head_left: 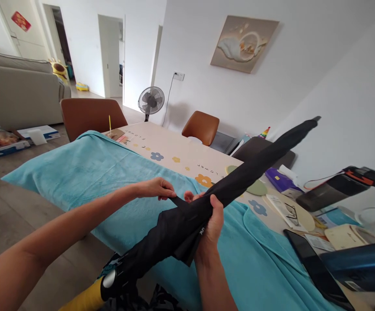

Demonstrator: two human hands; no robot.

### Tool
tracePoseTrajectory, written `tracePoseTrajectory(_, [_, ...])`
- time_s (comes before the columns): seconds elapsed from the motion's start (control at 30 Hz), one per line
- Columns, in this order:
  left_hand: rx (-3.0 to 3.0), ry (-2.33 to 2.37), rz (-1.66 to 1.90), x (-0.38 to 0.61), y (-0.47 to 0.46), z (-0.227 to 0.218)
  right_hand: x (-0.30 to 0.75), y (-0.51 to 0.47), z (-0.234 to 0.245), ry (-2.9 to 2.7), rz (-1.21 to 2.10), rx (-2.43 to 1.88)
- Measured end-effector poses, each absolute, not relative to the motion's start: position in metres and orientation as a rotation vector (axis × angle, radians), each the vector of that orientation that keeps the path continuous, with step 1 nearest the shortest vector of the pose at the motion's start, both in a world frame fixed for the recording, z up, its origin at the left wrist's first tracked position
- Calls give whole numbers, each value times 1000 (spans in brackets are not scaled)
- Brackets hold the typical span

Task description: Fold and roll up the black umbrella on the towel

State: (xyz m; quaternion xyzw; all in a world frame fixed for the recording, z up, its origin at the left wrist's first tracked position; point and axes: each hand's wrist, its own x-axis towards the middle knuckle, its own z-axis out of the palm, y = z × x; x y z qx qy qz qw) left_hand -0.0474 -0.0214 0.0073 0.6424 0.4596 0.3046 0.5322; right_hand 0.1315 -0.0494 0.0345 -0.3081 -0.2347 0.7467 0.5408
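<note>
A long black umbrella (246,179) slants across the view, its tip up at the right and its yellow handle (85,298) down at the lower left. Its canopy is folded in along the shaft, with a loose flap hanging below the middle. My right hand (214,220) is wrapped round the canopy near the middle, fingers partly hidden behind it. With fingertips pinched, my left hand (157,188) holds a black strap (179,201) drawn out from the canopy to the left. Below the umbrella lies a light blue blanket (135,172) over the table edge.
The table (161,134) has a flower-print cover. At right stand a dark drink bottle (336,190), a blue bottle (362,265), a black tablet (313,263) and glasses (291,211). Brown chairs (92,114) and a fan (151,100) are beyond.
</note>
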Motion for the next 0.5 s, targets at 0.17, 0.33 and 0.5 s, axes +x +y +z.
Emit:
tracePoseTrajectory(0.17, [1319,1014,753,-6,-32,-18,133,-49,37,-584,1786,-648])
tracePoseTrajectory(0.33, [1503,1355,816,-4,-41,-7,139,-45,41,-614,1722,-627])
tracePoseTrajectory(0.5, [1341,1336,994,-23,-67,27,141,-42,44,-632,1612,-670])
